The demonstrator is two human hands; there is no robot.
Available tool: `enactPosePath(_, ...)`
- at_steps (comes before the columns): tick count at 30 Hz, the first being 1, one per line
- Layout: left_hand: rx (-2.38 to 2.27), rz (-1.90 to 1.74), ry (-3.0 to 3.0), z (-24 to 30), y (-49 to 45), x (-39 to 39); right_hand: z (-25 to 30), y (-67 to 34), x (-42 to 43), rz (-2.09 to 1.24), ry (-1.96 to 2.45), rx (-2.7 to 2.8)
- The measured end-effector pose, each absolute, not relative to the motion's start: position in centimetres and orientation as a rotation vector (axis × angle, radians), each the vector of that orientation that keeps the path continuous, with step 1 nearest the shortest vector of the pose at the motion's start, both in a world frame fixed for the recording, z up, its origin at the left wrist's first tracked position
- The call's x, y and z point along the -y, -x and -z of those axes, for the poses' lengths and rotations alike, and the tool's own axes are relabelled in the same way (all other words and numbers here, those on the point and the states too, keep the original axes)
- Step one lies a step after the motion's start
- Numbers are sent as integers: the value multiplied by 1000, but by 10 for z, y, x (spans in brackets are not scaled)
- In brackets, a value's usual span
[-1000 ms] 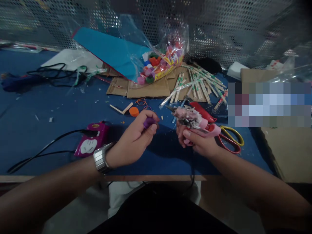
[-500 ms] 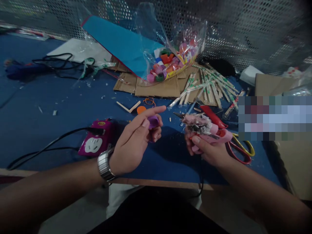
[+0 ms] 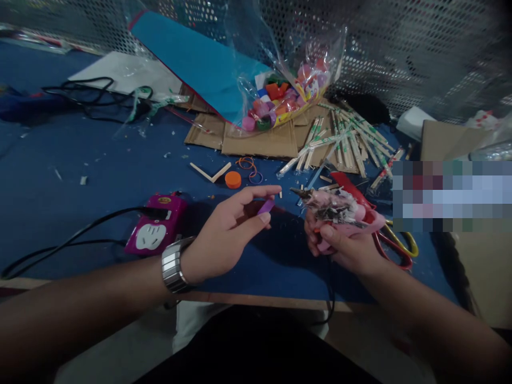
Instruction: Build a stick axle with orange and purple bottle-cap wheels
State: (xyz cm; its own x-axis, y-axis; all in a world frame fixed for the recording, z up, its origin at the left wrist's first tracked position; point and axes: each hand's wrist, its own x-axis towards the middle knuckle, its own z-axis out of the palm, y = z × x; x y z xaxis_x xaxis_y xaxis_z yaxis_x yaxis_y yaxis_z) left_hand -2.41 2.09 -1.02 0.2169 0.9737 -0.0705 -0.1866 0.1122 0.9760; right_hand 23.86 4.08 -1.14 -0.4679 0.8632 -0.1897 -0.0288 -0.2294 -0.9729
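My left hand point(image 3: 228, 229), with a metal watch on the wrist, pinches a small purple bottle cap point(image 3: 265, 206) between thumb and fingers, index finger stretched out. To its right, my right hand point(image 3: 344, 246) grips a pink hot glue gun point(image 3: 340, 210) crusted with dried glue, its nozzle pointing left toward the cap, a short gap between them. Both hands hover over the blue table point(image 3: 100, 176).
A magenta power socket point(image 3: 157, 232) with black cables lies left of my left hand. Behind are an orange cap point(image 3: 232, 180), rubber bands, cardboard pieces point(image 3: 260, 143), a clear bag of coloured caps point(image 3: 288, 96), several wooden sticks point(image 3: 344, 138), red-and-yellow scissors point(image 3: 394, 242) and a teal sheet point(image 3: 196, 58).
My left hand turned the purple cap and extended its index finger toward the glue gun. The right hand with the gun stayed about where it was. The view shifted slightly.
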Motion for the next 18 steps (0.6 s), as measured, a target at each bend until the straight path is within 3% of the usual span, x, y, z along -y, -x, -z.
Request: enactPosePath(18, -972, -1172, -1118, 0, 24, -25, 14, -243, -40, -1719, 1178, 1311)
